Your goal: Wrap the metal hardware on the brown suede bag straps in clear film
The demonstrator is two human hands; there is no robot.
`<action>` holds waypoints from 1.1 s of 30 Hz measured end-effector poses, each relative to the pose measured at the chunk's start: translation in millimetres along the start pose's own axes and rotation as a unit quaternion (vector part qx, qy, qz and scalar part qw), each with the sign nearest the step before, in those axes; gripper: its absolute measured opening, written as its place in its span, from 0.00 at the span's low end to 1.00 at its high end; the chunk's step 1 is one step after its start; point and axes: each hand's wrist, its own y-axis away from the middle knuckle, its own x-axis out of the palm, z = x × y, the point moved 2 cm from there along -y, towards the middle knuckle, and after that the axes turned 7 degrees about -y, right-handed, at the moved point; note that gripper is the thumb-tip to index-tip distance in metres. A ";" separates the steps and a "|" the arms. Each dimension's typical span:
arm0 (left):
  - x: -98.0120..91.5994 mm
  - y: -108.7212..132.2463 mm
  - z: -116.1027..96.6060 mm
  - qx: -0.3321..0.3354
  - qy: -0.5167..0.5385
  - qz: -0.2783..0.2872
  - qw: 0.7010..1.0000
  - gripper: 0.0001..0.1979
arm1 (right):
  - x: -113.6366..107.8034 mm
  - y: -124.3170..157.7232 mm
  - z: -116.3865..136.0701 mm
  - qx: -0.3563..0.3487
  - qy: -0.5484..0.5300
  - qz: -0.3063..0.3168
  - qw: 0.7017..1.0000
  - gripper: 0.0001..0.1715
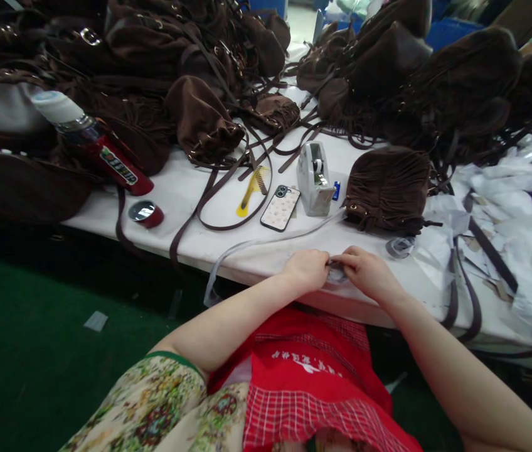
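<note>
My left hand (310,269) and my right hand (369,273) meet at the front edge of the white table (251,256). Fingers of both are pinched together on a small dark piece, mostly hidden between the fingertips. Just below them shows a bit of clear plastic (337,274). Beyond my right hand sits a brown suede bag (386,188) with a gathered front. A long translucent strip (266,241) runs from near that bag past my left wrist and over the edge. A coil of clear and dark material (400,248) lies right of my hands.
Behind my hands are a tape dispenser (312,182), a phone (281,208), a yellow comb (251,191) and a blue lighter (336,190). A red bottle (110,157) leans at left by its red cup (146,214). Brown bags pile behind; plastic wrapping (529,207) heaps at right.
</note>
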 end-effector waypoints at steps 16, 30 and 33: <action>7.1 12.3 -18.2 0.023 0.019 0.007 1.000 0.15 | -17.9 -16.9 30.6 0.268 0.092 0.118 0.952 0.18; 11.1 14.3 -13.6 0.216 -0.053 0.049 0.974 0.12 | -17.9 -12.3 25.0 0.143 0.102 0.091 0.980 0.13; 5.7 14.2 -7.0 0.205 -0.039 0.059 0.976 0.12 | -16.7 -12.7 20.1 0.091 0.085 0.080 0.989 0.14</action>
